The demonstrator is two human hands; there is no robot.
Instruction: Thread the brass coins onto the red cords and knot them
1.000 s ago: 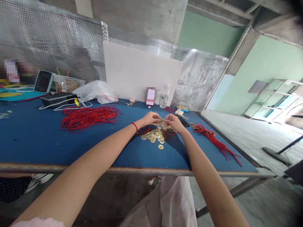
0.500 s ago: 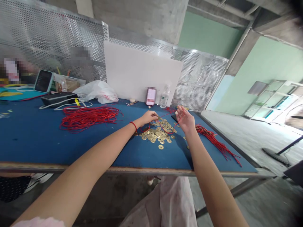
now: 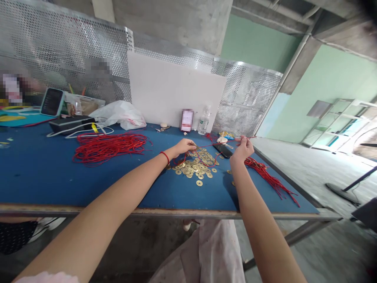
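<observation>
My left hand (image 3: 186, 146), with a red cord round its wrist, pinches a brass coin above the left back of a coin pile (image 3: 194, 167). From that coin a red cord (image 3: 210, 145) runs rightward to my right hand (image 3: 244, 149), whose fingers are closed on it, right of the pile. A loop of the cord hangs slack over the coins. Just left of my right hand lies a black object (image 3: 223, 150). Beside my right forearm is a bundle of red cords with coins (image 3: 272, 179).
On the blue table (image 3: 112, 184), a heap of red cords (image 3: 110, 147) lies left. Behind stand a plastic bag (image 3: 122, 114), a phone (image 3: 187, 120) and a bottle (image 3: 204, 121). A black box (image 3: 72, 124) with a white cable sits back left.
My right hand has moved right, and its spread fingers have closed on the cord. The cord between my hands is now stretched straighter. My left hand has hardly moved.
</observation>
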